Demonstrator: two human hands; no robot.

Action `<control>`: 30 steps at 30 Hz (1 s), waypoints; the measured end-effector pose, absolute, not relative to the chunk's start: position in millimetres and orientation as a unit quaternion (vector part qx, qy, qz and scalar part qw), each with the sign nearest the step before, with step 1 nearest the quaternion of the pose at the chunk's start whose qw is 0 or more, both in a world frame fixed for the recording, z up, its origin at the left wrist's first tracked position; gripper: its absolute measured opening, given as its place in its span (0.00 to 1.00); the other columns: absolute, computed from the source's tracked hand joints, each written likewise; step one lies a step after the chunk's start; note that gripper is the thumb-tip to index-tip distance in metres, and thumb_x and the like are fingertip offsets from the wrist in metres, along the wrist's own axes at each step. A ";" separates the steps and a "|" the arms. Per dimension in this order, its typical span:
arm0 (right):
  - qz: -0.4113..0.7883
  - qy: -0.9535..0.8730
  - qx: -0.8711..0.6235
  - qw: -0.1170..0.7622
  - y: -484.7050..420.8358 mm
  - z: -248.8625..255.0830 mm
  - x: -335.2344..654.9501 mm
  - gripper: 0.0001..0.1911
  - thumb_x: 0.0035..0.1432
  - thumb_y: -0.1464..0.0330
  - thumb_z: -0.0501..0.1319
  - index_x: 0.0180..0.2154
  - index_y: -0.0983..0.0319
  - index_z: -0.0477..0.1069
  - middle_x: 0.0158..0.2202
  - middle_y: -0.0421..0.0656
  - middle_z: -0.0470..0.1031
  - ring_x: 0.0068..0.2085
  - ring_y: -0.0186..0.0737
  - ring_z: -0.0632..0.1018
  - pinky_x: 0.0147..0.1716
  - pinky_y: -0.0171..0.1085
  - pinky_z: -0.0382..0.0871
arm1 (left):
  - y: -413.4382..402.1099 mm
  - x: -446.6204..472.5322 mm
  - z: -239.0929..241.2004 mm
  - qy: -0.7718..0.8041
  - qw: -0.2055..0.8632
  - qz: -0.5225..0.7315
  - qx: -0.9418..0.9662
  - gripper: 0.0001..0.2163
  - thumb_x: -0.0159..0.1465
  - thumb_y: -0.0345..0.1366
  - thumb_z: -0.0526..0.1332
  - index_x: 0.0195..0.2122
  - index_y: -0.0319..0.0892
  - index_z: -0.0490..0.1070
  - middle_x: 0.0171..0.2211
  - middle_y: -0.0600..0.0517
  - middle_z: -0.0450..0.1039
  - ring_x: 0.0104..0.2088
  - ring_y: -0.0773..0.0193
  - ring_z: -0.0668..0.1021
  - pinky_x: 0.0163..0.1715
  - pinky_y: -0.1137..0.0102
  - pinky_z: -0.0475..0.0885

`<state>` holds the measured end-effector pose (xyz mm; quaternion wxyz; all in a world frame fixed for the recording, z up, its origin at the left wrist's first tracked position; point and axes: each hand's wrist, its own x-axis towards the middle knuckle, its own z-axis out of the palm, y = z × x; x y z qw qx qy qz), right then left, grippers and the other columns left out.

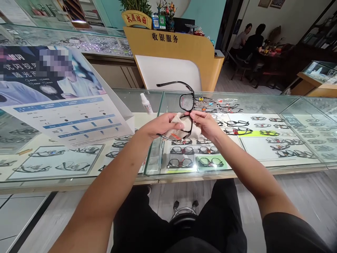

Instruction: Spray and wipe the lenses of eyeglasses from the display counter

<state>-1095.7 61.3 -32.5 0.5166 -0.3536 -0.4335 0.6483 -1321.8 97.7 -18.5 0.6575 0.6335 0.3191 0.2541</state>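
Black, glossy-framed eyeglasses with clear lenses (187, 102): in the head view, held on edge above the long glass-topped display counter (168, 178), one lens over the other, both temples unfolded towards the left. Pale specks show in the upper lens; whether they lie on it or behind it cannot be told.
Soft pale beige cloth (195, 130): bunched about the lower lens, with an orange-red patch near its lower edge.
Left hand (167, 124): fingers grasping the cloth against the lower lens, thumb on the near side.
Right hand (206, 124): fingers pinching the frame near the bridge, with cloth just below them.
Small white spray bottle (146, 103): upright on the counter, beyond the left hand and well apart from it.
Large white printed stand-up card with blue bands (89, 119): leaning at the left, beside the left forearm.
Rows of mostly dark-framed display glasses (181, 150): under the glass, below the hands and out to both sides.
Tan, wood-coloured reception stand with a white front panel (173, 73): behind the counter, marked with dark Chinese characters.
Two seated people (250, 39): far off at the upper right.
Black round stool seat (184, 219): low, between the wearer's black-trousered legs.
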 end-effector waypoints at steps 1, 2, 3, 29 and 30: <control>0.651 -0.425 -0.353 0.521 61.2 -32.8 -1096.3 0.28 0.38 0.48 0.89 0.37 0.57 0.89 0.32 0.38 0.83 0.33 0.36 0.74 0.36 0.37 0.70 | 98.1 -1320.6 -21.6 0.310 0.669 0.261 0.622 0.28 0.51 0.51 0.87 0.43 0.39 0.82 0.34 0.52 0.81 0.31 0.65 0.80 0.32 0.72 0.76; 0.650 -0.419 -0.353 0.526 61.2 -33.1 -1096.7 0.28 0.38 0.49 0.89 0.37 0.57 0.89 0.33 0.39 0.84 0.35 0.37 0.77 0.37 0.38 0.73 | 98.4 -1319.4 -24.9 0.302 0.680 0.266 0.612 0.29 0.52 0.52 0.87 0.45 0.39 0.82 0.35 0.51 0.81 0.32 0.65 0.81 0.33 0.72 0.76; 0.647 -0.414 -0.353 0.534 61.5 -33.4 -1096.9 0.28 0.38 0.49 0.89 0.36 0.57 0.89 0.36 0.41 0.86 0.37 0.39 0.79 0.39 0.39 0.75 | 98.6 -1318.0 -28.2 0.296 0.689 0.270 0.604 0.29 0.52 0.51 0.87 0.47 0.39 0.82 0.36 0.51 0.82 0.33 0.64 0.81 0.34 0.72 0.77; 0.631 -0.431 -0.348 0.543 51.8 -26.3 -1106.1 0.30 0.38 0.44 0.88 0.35 0.56 0.86 0.29 0.35 0.80 0.31 0.33 0.74 0.33 0.35 0.71 | 81.0 -1280.7 -46.8 0.329 0.571 0.493 0.568 0.36 0.51 0.68 0.82 0.45 0.42 0.81 0.27 0.56 0.74 0.27 0.68 0.71 0.29 0.70 0.65; 0.629 -0.433 -0.348 0.543 51.1 -25.3 -1105.3 0.29 0.39 0.44 0.87 0.35 0.56 0.86 0.28 0.34 0.79 0.30 0.32 0.73 0.32 0.35 0.69 | 81.0 -1280.5 -47.0 0.327 0.577 0.489 0.567 0.35 0.52 0.68 0.82 0.45 0.42 0.81 0.27 0.56 0.73 0.27 0.68 0.71 0.28 0.70 0.65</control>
